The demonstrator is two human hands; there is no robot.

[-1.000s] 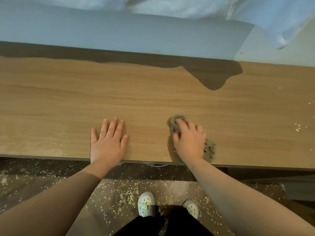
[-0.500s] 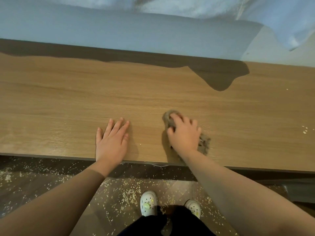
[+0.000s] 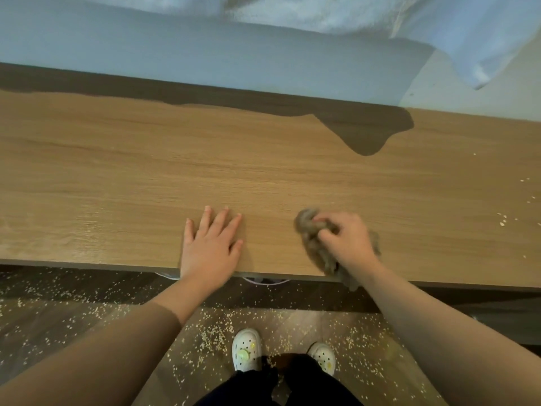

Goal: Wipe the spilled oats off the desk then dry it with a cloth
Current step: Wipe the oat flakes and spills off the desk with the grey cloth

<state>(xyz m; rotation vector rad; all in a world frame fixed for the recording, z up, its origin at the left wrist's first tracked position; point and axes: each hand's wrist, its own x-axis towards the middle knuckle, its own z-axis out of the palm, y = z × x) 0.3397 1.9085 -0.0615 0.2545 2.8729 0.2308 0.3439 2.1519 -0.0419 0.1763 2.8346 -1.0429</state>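
A long wooden desk point(image 3: 205, 171) fills the middle of the head view. My left hand point(image 3: 209, 247) lies flat on it near the front edge, fingers spread and straight. To its right, my right hand point(image 3: 348, 238) grips a bunched grey-brown cloth point(image 3: 307, 227) with curled fingers; the cloth's lower end hangs over the desk's front edge. A few loose oats point(image 3: 503, 219) lie on the desk at the far right.
Many spilled oats point(image 3: 213, 335) are scattered over the dark wood floor below the desk, around my two white shoes point(image 3: 246, 348). A pale wall runs behind the desk, with light blue fabric point(image 3: 468, 33) hanging at the top right.
My right hand went from lying over the cloth to bunching it up in curled fingers, and the cloth now trails over the front edge. My left hand stays flat.
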